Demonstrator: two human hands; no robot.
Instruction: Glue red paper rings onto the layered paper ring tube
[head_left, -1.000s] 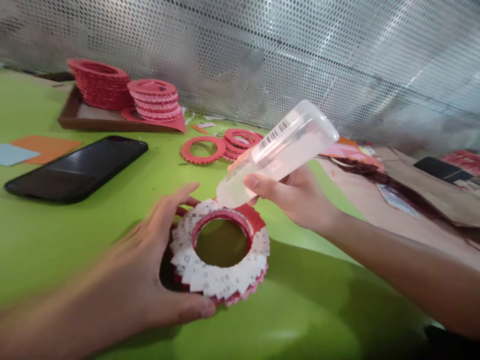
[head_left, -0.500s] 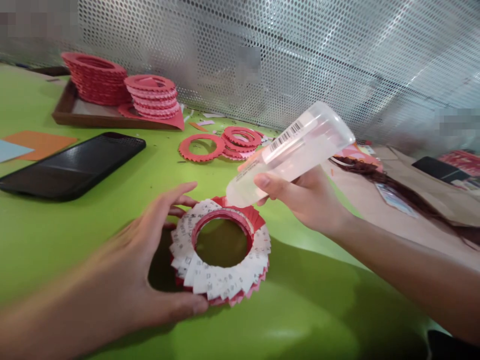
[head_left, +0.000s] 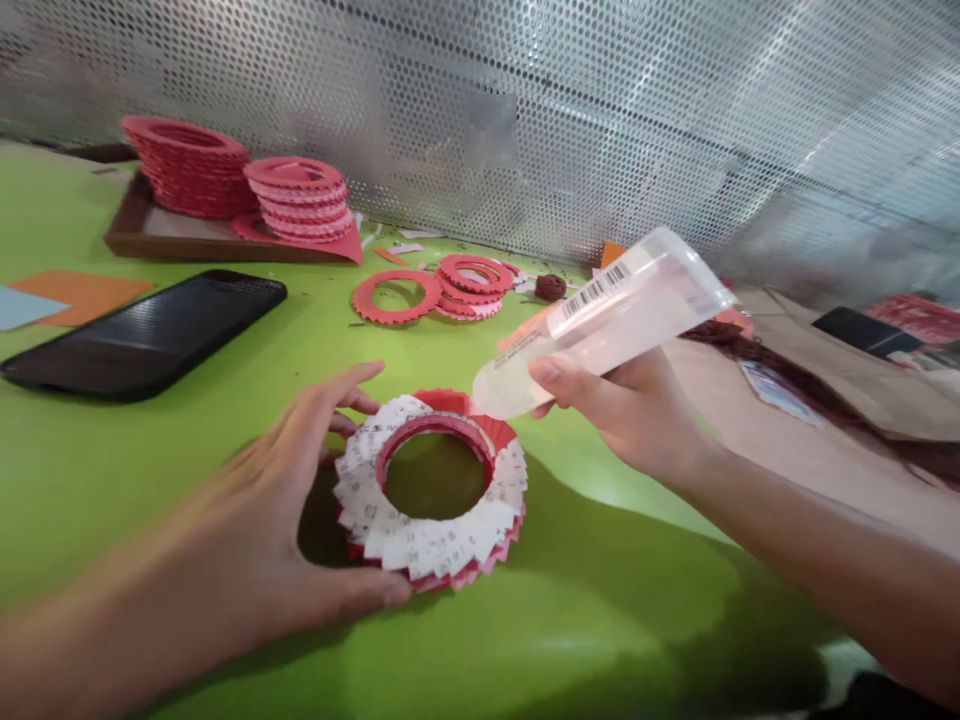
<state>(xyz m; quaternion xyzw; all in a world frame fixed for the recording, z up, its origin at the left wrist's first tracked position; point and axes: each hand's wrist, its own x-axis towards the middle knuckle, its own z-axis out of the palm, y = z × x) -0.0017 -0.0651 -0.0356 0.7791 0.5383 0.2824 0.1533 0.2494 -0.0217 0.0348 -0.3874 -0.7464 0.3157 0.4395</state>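
A paper ring (head_left: 431, 548) of overlapping folded pieces lies on the green tabletop, mostly printed white on top, with red at the far side and red and pink layers below. My left hand (head_left: 281, 530) holds it from the left, thumb at the near edge and fingers at the far-left rim. In my right hand (head_left: 626, 405) is a translucent glue bottle (head_left: 637, 310) with a barcode label. The bottle is tipped down to the left, its tip end at the red part of the ring. Whether glue is coming out I cannot tell.
Beyond the ring lie several loose red paper rings (head_left: 396, 297). A brown tray (head_left: 225, 246) at the back left holds tall stacks of red and pink rings. A black phone (head_left: 150, 335) and orange paper (head_left: 97, 295) lie left. A perforated metal panel (head_left: 420, 120) stands behind.
The bottle's tip end has shifted rightward along the red part of the ring with my right hand. My left hand keeps its hold. The view has moved slightly.
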